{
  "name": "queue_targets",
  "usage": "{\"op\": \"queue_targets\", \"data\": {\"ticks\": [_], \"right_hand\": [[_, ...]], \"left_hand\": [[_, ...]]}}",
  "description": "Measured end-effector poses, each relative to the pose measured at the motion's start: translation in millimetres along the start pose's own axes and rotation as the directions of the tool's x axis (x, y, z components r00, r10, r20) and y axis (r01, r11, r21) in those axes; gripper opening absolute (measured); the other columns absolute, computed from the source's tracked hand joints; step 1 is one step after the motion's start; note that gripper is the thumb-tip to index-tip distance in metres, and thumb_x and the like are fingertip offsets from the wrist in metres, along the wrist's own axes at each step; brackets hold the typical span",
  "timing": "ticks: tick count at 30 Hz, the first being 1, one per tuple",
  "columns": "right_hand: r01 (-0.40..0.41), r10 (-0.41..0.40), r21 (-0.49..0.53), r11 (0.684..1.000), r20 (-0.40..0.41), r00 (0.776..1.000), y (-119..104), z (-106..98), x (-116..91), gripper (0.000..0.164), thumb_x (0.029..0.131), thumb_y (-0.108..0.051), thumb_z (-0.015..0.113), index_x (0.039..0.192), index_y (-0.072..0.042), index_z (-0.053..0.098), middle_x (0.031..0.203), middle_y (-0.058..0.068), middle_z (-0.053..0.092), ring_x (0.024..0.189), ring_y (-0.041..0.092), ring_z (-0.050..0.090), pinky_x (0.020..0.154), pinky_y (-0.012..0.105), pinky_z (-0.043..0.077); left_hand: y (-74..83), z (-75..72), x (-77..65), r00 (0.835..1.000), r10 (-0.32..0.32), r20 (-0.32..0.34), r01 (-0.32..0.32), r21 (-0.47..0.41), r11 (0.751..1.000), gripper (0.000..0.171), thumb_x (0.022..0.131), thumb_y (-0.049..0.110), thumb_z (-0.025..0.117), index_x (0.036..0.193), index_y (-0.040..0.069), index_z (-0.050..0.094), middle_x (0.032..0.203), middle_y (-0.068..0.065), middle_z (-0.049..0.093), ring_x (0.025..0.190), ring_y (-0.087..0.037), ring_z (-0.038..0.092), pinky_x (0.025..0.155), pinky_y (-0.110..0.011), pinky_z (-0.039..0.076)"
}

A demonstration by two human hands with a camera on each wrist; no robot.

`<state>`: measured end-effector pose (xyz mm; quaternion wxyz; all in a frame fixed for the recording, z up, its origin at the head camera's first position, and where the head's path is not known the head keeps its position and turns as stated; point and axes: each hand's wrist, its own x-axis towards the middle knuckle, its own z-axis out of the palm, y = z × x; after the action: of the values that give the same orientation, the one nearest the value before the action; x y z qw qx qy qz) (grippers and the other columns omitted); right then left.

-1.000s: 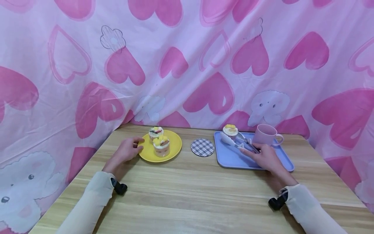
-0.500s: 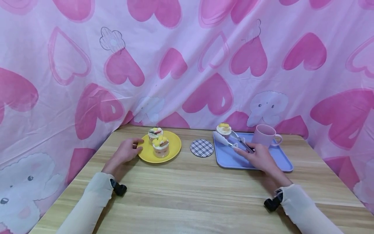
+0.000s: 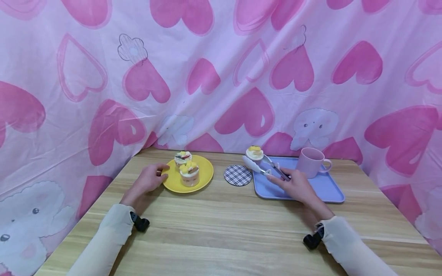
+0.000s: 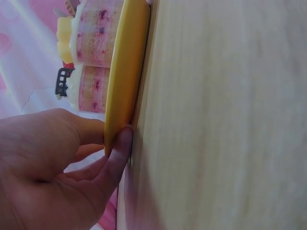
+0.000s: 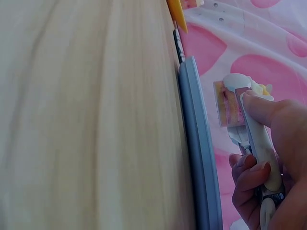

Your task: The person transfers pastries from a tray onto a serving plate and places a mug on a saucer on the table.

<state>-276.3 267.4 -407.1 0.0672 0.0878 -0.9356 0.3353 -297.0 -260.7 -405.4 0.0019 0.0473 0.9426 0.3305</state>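
My left hand (image 3: 148, 179) pinches the rim of the yellow plate (image 3: 207, 172); in the left wrist view the thumb and fingers lie on either side of its edge. Two clear dessert cups, a front one (image 3: 189, 177) with yellow topping and a rear one (image 3: 183, 158) with a dark pick, stand on the plate. My right hand (image 3: 296, 186) grips a pair of tongs (image 3: 252, 165) with pale tips. Between these tips a third dessert cup (image 5: 229, 104), layered and cream-topped, is held above the back left corner of the blue tray (image 3: 286, 194).
A pink mug (image 3: 308, 165) stands on the tray, behind the right hand. Between plate and tray lies a round checked coaster (image 3: 238, 175). The wooden table (image 3: 221, 230) ends at a pink heart-patterned curtain (image 3: 241, 76) at the back.
The right hand has moved left with the tongs and the held dessert cup, from over the tray toward the coaster side. The left hand stays at the plate.
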Motion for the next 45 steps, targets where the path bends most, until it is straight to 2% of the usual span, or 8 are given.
{"op": "queue_targets", "data": {"ticks": [13,17,21,27,31,36,42,45], "right_hand": [[0.048,-0.049,0.059,0.997,0.010,0.999,-19,17,7,0.072,0.092,-0.067,0.077,0.134,-0.009,0.074,0.070,-0.001,0.047,0.067,0.019,0.049,0.051,0.026,0.039],[0.090,-0.090,0.062,0.994,-0.008,0.996,-26,22,9,0.057,0.093,-0.061,0.079,0.119,-0.011,0.078,0.069,-0.001,0.049,0.068,0.018,0.049,0.052,0.026,0.039],[0.108,-0.107,0.068,0.992,-0.015,0.994,-33,28,12,0.047,0.094,-0.055,0.081,0.112,-0.012,0.078,0.068,-0.001,0.049,0.065,0.017,0.048,0.050,0.026,0.038],[0.113,-0.114,0.096,0.989,0.003,0.993,-42,36,15,0.041,0.094,-0.056,0.081,0.103,-0.015,0.076,0.068,0.000,0.051,0.064,0.016,0.048,0.050,0.025,0.039],[0.131,-0.131,0.075,0.988,-0.005,0.991,-47,42,17,0.040,0.094,-0.056,0.080,0.099,-0.017,0.076,0.068,-0.002,0.051,0.065,0.014,0.048,0.051,0.024,0.039],[0.146,-0.146,0.052,0.988,-0.014,0.989,-51,48,19,0.041,0.093,-0.055,0.082,0.104,-0.015,0.077,0.069,0.000,0.051,0.068,0.016,0.048,0.053,0.025,0.036],[0.143,-0.143,0.057,0.988,0.002,0.990,-59,53,22,0.061,0.093,-0.057,0.081,0.129,-0.007,0.078,0.078,0.002,0.059,0.075,0.017,0.051,0.057,0.026,0.037],[0.146,-0.147,0.066,0.987,0.012,0.989,-63,56,23,0.057,0.093,-0.057,0.081,0.121,-0.008,0.079,0.074,0.002,0.056,0.071,0.016,0.051,0.055,0.026,0.037]], "left_hand": [[-1.7,1.7,1.8,1.000,0.002,-0.002,-0.002,0.003,1.000,0.042,0.107,0.007,0.061,0.147,-0.005,0.060,0.151,-0.030,0.059,0.129,-0.041,0.065,0.105,-0.049,0.061],[-1.8,2.1,1.3,1.000,0.003,-0.003,-0.003,0.005,1.000,0.042,0.107,0.007,0.062,0.147,-0.005,0.061,0.151,-0.030,0.059,0.129,-0.042,0.065,0.105,-0.049,0.061],[-2.2,2.1,1.2,1.000,-0.002,-0.004,0.002,0.005,1.000,0.042,0.107,0.006,0.062,0.147,-0.005,0.061,0.152,-0.030,0.059,0.129,-0.042,0.065,0.105,-0.050,0.061],[-1.2,1.3,-0.8,1.000,0.003,-0.007,-0.003,0.002,1.000,0.042,0.106,0.006,0.062,0.146,-0.005,0.061,0.151,-0.030,0.059,0.129,-0.042,0.065,0.105,-0.049,0.062],[-1.0,1.4,-1.3,1.000,0.008,-0.010,-0.008,0.003,1.000,0.042,0.106,0.006,0.063,0.146,-0.005,0.062,0.150,-0.030,0.060,0.128,-0.041,0.066,0.103,-0.048,0.062],[-0.3,1.0,-1.3,1.000,0.001,-0.008,-0.001,0.004,1.000,0.042,0.106,0.007,0.063,0.147,-0.005,0.061,0.151,-0.029,0.060,0.129,-0.041,0.066,0.104,-0.048,0.062],[-2.1,1.4,0.5,1.000,-0.010,-0.001,0.010,0.002,1.000,0.043,0.106,0.007,0.062,0.148,-0.004,0.061,0.152,-0.029,0.059,0.129,-0.040,0.065,0.105,-0.048,0.062],[-2.2,2.0,1.8,1.000,-0.016,0.000,0.016,-0.001,1.000,0.043,0.107,0.008,0.062,0.148,-0.003,0.061,0.153,-0.028,0.059,0.130,-0.040,0.065,0.106,-0.049,0.061]]}}
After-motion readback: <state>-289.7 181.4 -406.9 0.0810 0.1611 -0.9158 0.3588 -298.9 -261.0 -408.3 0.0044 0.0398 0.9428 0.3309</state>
